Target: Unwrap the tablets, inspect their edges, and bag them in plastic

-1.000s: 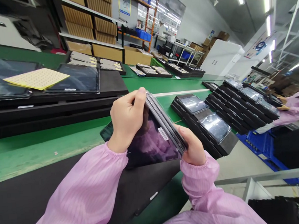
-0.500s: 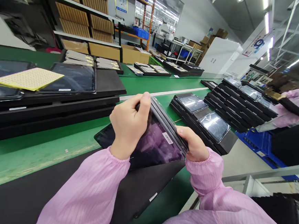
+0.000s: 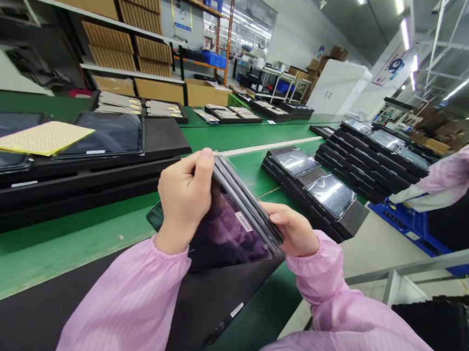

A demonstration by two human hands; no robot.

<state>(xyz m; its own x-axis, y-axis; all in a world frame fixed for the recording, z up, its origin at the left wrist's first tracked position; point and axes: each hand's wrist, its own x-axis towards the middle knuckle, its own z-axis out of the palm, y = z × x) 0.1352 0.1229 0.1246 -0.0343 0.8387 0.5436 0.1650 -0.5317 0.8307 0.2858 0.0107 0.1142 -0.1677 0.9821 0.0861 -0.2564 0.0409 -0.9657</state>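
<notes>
Tilted up between my hands is a stack of several thin, glossy tablet screens point(image 3: 226, 230), with a small white barcode label on the nearest face. My left hand point(image 3: 187, 195) is closed round the upper left edge, thumb on top. At the lower right corner my right hand point(image 3: 289, 225) grips the edges with thumb and fingers; some of its fingers are hidden behind the stack. Below lies a large black foam tray point(image 3: 213, 318), and the stack's lower edge is at or just above it; contact is hard to tell. A dark flat corner shows behind my left wrist.
Black trays point(image 3: 166, 137) at left bear screens and a yellow dotted sheet point(image 3: 40, 139). Stacked trays with screens point(image 3: 329, 195) stand right on the green bench point(image 3: 139, 204). A co-worker in a pink sleeve point(image 3: 453, 169) is at far right, near a blue pallet point(image 3: 409, 232).
The screen stack and both hands have shifted slightly left in view. My right fingers have moved along the stack's edge. The co-worker's arm at far right has changed position.
</notes>
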